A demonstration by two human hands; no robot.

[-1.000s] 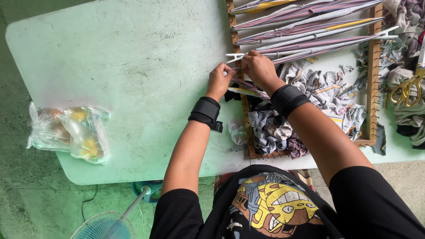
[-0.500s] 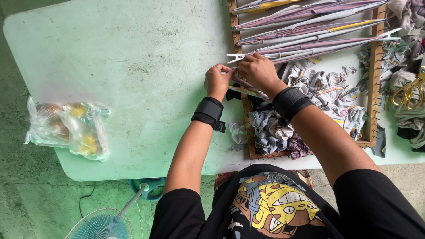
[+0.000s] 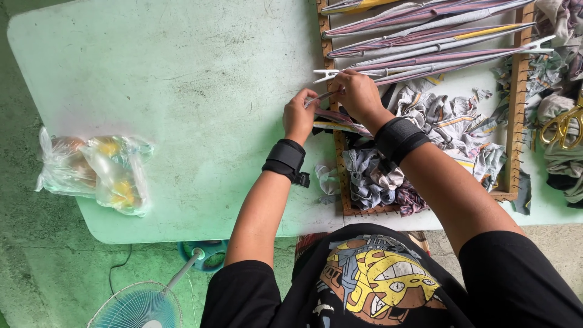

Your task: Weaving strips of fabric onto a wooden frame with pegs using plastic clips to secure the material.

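My left hand (image 3: 300, 113) and my right hand (image 3: 358, 94) meet at the left rail of a wooden peg frame (image 3: 514, 109). Both pinch one thin fabric strip (image 3: 322, 97) pulled taut between them beside the pegs. Several purple, grey and yellow strips (image 3: 425, 45) are stretched across the frame's far half. Loose fabric loops (image 3: 437, 115) are heaped inside the frame's near half, under my right forearm. Each wrist wears a black strap.
The frame lies on a pale green table (image 3: 182, 91). A clear plastic bag with yellow contents (image 3: 97, 170) sits at the table's left front edge. More fabric scraps and yellow-handled scissors (image 3: 562, 124) are at the far right. A small fan (image 3: 143, 304) stands on the floor below.
Both hands stay at the frame's left rail; they have shifted slightly along it while working the strip. The camera view has drifted a little.
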